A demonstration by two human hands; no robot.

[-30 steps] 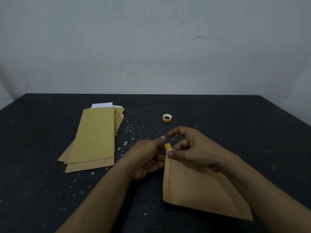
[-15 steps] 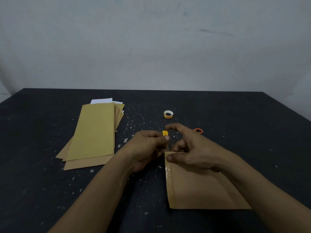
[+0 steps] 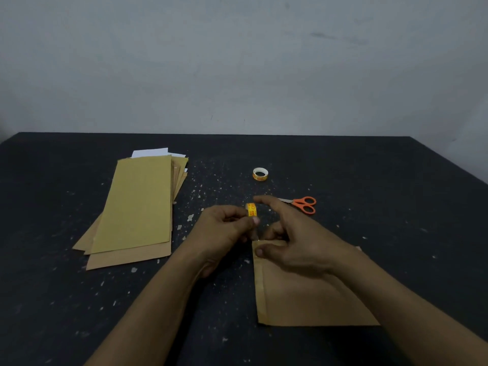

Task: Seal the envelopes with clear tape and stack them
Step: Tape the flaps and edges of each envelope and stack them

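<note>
- My left hand (image 3: pixel 224 231) pinches a small tape roll (image 3: pixel 251 209) at frame centre.
- My right hand (image 3: pixel 298 241) presses its thumb on the brown envelope (image 3: pixel 303 297), lower right.
- The envelope stack (image 3: pixel 137 207) lies centre-left.

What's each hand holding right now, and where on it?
Left hand pinches the small tape roll at its lower edge. Right hand grips nothing visibly; its thumb presses the envelope near its far-left corner.

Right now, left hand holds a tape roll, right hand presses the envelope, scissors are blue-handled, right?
Not quite: the head view shows the scissors with orange handles. The left hand does hold the tape roll, and the right hand presses the envelope.
</note>
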